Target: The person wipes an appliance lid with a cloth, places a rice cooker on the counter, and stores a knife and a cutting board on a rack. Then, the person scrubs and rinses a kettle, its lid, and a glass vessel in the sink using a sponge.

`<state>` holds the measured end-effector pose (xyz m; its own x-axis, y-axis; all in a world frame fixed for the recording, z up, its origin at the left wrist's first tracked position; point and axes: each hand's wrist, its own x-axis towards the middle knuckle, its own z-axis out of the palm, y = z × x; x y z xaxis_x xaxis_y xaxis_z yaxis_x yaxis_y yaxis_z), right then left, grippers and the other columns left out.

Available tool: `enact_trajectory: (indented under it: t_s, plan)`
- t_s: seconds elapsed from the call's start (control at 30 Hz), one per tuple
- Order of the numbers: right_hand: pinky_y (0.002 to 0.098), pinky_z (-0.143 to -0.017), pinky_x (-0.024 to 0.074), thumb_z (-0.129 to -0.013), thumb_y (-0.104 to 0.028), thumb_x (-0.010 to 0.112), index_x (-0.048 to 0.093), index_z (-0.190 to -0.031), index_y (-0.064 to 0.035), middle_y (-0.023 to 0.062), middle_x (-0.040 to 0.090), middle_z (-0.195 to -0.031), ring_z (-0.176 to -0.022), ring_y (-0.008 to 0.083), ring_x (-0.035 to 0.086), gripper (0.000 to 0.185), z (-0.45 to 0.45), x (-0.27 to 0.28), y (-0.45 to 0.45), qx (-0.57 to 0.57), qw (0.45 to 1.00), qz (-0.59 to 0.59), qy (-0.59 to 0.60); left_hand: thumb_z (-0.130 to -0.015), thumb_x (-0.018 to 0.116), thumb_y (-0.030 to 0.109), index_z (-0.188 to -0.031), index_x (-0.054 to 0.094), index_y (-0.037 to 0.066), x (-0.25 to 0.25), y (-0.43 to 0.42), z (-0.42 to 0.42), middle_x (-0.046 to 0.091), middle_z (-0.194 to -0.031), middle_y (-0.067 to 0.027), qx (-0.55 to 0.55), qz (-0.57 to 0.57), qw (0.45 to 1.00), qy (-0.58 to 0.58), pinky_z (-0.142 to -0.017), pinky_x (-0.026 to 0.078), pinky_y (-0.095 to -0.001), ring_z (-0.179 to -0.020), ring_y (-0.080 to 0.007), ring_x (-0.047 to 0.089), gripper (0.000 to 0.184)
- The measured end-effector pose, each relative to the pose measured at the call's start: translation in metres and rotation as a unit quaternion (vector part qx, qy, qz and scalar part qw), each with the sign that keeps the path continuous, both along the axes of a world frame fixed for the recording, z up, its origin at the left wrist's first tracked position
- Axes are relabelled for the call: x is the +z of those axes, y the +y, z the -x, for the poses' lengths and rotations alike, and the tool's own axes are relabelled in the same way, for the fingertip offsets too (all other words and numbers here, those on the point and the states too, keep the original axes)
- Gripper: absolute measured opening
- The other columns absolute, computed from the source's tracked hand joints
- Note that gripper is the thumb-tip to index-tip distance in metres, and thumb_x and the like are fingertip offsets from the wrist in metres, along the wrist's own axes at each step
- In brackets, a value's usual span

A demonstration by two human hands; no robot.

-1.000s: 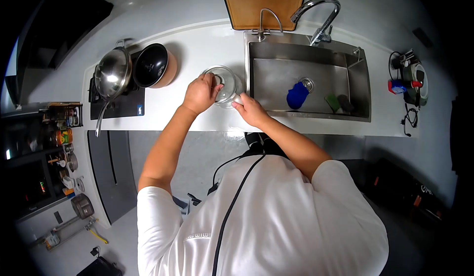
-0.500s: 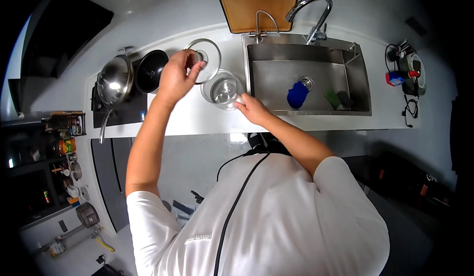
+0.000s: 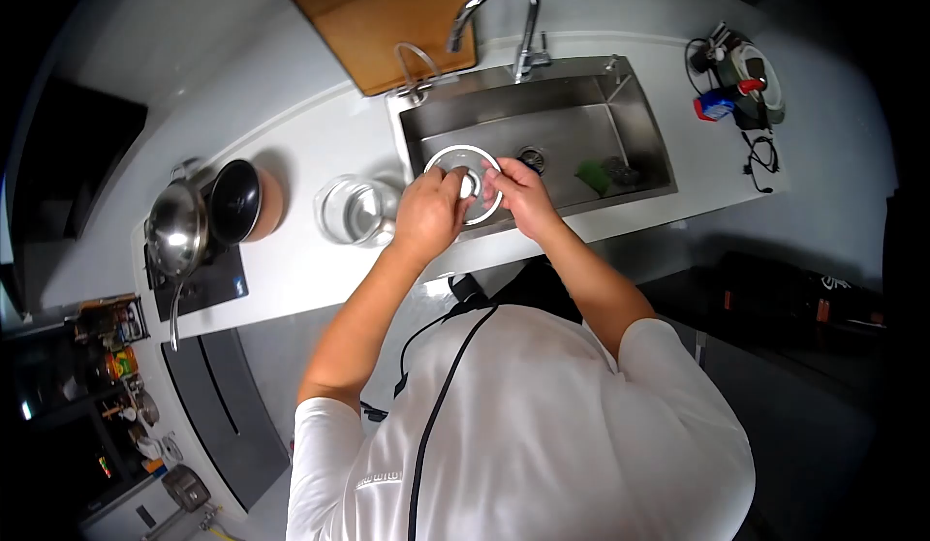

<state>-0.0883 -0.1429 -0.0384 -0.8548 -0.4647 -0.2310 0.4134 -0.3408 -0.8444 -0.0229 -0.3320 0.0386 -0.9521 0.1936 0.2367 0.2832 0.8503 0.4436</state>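
A round glass lid (image 3: 461, 159) with a pale rim is held over the sink's near left side. My left hand (image 3: 429, 216) is closed around the lid's knob at its middle. On the other side, my right hand (image 3: 528, 199) pinches the lid's right edge between thumb and fingers. A clear glass pot (image 3: 355, 214) with a short pale handle stands uncovered on the counter, just left of my left hand. Behind the lid and hands, part of the steel sink (image 3: 581, 120) is hidden.
In the sink lie a green sponge (image 3: 593, 177) and a dark scourer (image 3: 620, 171). A chrome faucet (image 3: 528, 28) rises behind it, beside a wooden board (image 3: 378, 28). Leftward stand a black-lined pan (image 3: 232, 200) and a lidded steel pan (image 3: 176, 229). Cords (image 3: 762, 158) lie at right.
My left hand has brought the lid right, from behind the pot to over the sink. The right hand has left the pot's handle and taken the lid's edge. The view has turned.
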Motion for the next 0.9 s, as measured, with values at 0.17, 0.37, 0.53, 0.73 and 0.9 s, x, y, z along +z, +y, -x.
enact_trajectory:
  t_s: [0.17,0.37,0.53,0.73,0.9]
  plan:
    - [0.0321,-0.076,0.0569,-0.104,-0.021,0.064,0.066,-0.121,-0.0044,0.0022,0.063,-0.092,-0.081,0.0122,0.062,0.023,0.045,-0.022,0.069,-0.023,0.992,0.006,-0.127,-0.087,0.081,0.034,-0.144,0.045,-0.009,-0.049,0.054,0.032,0.057,-0.133,-0.0265,0.176,-0.128,0.975,0.041,-0.106,0.046,-0.0469,-0.123,-0.0429,0.057,0.079]
    - [0.0349,-0.081,0.0592,-0.106,-0.029,0.062,0.066,-0.12,-0.0088,0.0018,0.065,-0.095,-0.084,0.0129,0.065,0.026,0.107,-0.074,0.14,0.045,0.978,-0.044,-0.197,-0.105,0.062,0.023,-0.128,0.058,0.004,-0.116,0.117,0.081,0.07,-0.111,-0.0108,0.268,-0.661,0.596,-0.369,-0.082,0.059,-0.0354,-0.097,-0.0244,0.072,0.03]
    - [0.047,-0.099,0.0528,-0.104,-0.032,0.059,0.056,-0.139,-0.0033,0.0208,0.068,-0.125,-0.111,0.0374,0.067,0.046,0.239,-0.118,0.168,0.054,0.884,-0.436,0.161,-0.107,0.059,0.024,-0.124,0.061,0.009,-0.158,0.159,0.122,0.072,-0.102,-0.0072,0.308,-0.703,0.547,-0.334,-0.076,0.059,-0.0331,-0.09,-0.0209,0.072,0.023]
    - [0.0469,-0.111,0.044,-0.09,-0.007,0.06,0.053,-0.144,-0.0092,0.0156,0.051,-0.15,-0.132,0.0389,0.052,0.055,0.376,-0.06,0.107,-0.023,0.527,-0.55,0.647,-0.106,0.062,0.027,-0.118,0.062,0.011,-0.217,0.165,0.146,0.073,-0.102,-0.0073,0.364,-0.769,0.458,-0.257,-0.081,0.057,-0.0379,-0.088,-0.0211,0.07,0.021]
    - [0.0482,-0.099,0.0504,-0.085,-0.011,0.068,0.067,-0.125,-0.0081,0.0124,0.064,-0.128,-0.119,0.0361,0.059,0.041,0.359,0.011,0.06,-0.16,0.692,-0.323,0.625,-0.106,0.061,0.026,-0.118,0.06,0.013,-0.232,0.142,0.14,0.072,-0.101,-0.0075,0.386,-0.761,0.475,-0.214,-0.088,0.055,-0.0404,-0.096,-0.0237,0.07,0.018]
